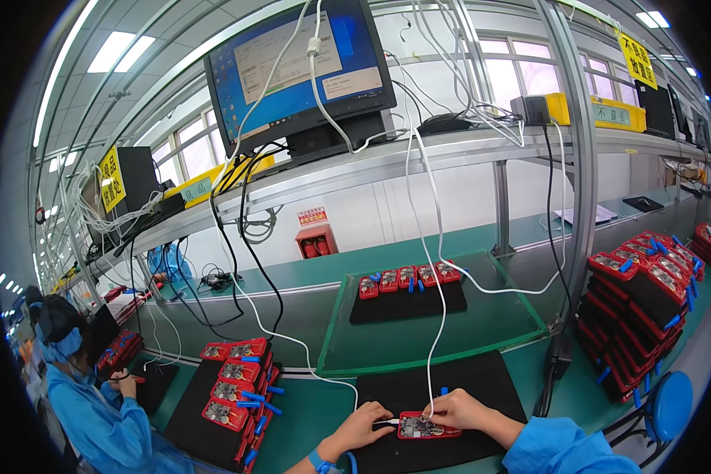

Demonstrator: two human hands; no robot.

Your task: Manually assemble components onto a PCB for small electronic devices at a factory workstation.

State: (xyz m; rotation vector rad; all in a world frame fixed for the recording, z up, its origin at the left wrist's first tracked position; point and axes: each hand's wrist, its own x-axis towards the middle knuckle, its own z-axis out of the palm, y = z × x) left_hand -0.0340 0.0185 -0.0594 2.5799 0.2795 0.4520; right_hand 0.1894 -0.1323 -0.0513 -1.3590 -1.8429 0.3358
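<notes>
A red-framed circuit board [415, 428] lies on a black mat [486, 381] right in front of me. At its left end, my left hand [362, 428] has its fingers closed round a white cable plug [394, 423] that meets the board's edge. My right hand [460, 411] is pinched over the board's upper middle, on the end of a second white cable [432, 347] hanging from above. Its fingertips hide the cable's tip, so I cannot tell whether it touches the board. A blue piece [444, 391] shows just behind my right hand.
Red-framed boards with blue tabs stand in stacks at left [231, 391] and right [636, 292]. Several more boards [407, 280] sit on a far black mat. A monitor [300, 71] stands on the shelf above; cables hang down. A blue-clad co-worker [95, 411] sits at left.
</notes>
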